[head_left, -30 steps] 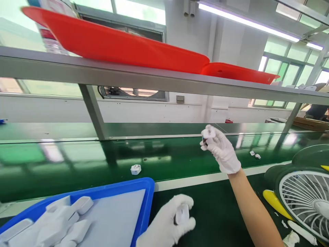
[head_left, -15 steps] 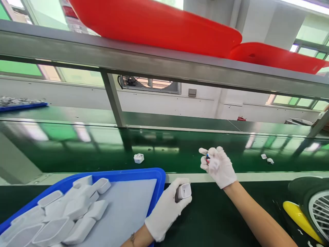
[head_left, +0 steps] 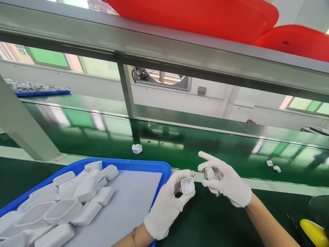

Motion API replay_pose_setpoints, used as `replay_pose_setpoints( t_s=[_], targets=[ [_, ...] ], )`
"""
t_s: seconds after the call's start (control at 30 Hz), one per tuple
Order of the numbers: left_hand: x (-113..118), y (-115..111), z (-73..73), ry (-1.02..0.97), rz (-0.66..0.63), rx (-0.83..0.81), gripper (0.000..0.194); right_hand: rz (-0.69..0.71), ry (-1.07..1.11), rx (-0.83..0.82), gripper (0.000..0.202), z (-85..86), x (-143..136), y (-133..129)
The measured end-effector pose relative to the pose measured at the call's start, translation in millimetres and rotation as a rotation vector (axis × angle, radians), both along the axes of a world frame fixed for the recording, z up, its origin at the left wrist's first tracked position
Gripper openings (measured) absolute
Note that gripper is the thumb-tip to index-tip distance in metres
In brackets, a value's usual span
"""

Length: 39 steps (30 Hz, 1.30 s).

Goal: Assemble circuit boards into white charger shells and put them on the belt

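My left hand (head_left: pixel 168 202), in a white glove, grips a white plastic charger housing (head_left: pixel 187 185) whose hollow end and small slot face me. To its right, my gloved right hand (head_left: pixel 222 176) pinches a small white charger insert (head_left: pixel 209 173) with a dark, part-red component at its end; fingers cover much of it. The two pieces are apart, above the green bench's front strip. Left of my left hand lies a blue tray (head_left: pixel 144 164) with a heap of white housings (head_left: pixel 86 190) on its left side.
A small white piece (head_left: pixel 137 148) sits on the green belt (head_left: pixel 164 147) beyond the tray; white bits (head_left: pixel 277 169) lie farther right. A metal shelf (head_left: pixel 164 51) with red bins (head_left: pixel 205 20) crosses above. A yellow object (head_left: pixel 313 233) is at lower right.
My right hand has come down and turned, bringing the insert nearer the housing. My left hand has tilted the housing so its hollow end shows more. The view has shifted.
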<state>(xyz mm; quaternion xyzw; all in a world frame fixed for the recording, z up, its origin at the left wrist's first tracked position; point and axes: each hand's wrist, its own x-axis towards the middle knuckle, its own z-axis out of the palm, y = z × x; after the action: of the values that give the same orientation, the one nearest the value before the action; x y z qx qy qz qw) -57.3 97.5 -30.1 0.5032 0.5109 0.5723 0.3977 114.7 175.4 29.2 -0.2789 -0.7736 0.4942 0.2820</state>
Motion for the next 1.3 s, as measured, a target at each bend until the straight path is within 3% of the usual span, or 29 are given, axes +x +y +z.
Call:
replay_pose_setpoints(
  t_s=[0.1, 0.27, 0.4, 0.47, 0.53, 0.63, 0.8, 0.93, 1.03, 1.2, 1.3],
  targets=[
    [0, -1, -6.3, 0.057, 0.035, 0.060, 0.022, 0.015, -0.054, 0.179, 0.035, -0.7, 2, 0],
    [-1, -4, -8.7, 0.106, 0.075, 0.094, 0.020, 0.055, 0.022, 0.043, 0.058, -2.3, -3, -4],
    [0, -6, 0.8, 0.087, 0.034, -0.003, 0.029, -0.029, -0.009, 0.002, 0.040, -2.4, -5, -4],
    [0, -6, 3.5, 0.081, 0.019, -0.046, 0.033, 0.020, -0.038, 0.113, 0.024, -1.8, -4, -3],
    [1, -5, 2.3, 0.117, 0.033, -0.042, 0.035, 0.110, -0.044, 0.327, 0.013, -0.4, -3, 0],
    [1, -4, -4.2, 0.240, 0.099, 0.047, 0.034, 0.155, -0.090, 0.578, 0.021, 3.2, -1, 0],
    [-1, -4, -9.1, 0.370, 0.129, 0.231, 0.027, 0.167, -0.097, 0.550, 0.018, 4.3, -5, -6],
    [-2, -4, -7.6, 0.403, 0.162, 0.290, 0.024, 0.208, -0.065, 0.719, 0.014, -0.7, -9, -7],
    [-1, -5, -8.1, 0.411, 0.179, 0.304, 0.027, 0.194, -0.111, 0.695, 0.016, 2.9, -10, -10],
    [-2, -6, -9.5, 0.459, 0.197, 0.336, 0.028, 0.174, -0.345, 0.518, 0.022, 19.2, -16, -23],
    [-2, -6, -10.2, 0.466, 0.198, 0.331, 0.024, 0.157, -0.355, 0.540, 0.020, 18.6, -18, -27]
  ],
)
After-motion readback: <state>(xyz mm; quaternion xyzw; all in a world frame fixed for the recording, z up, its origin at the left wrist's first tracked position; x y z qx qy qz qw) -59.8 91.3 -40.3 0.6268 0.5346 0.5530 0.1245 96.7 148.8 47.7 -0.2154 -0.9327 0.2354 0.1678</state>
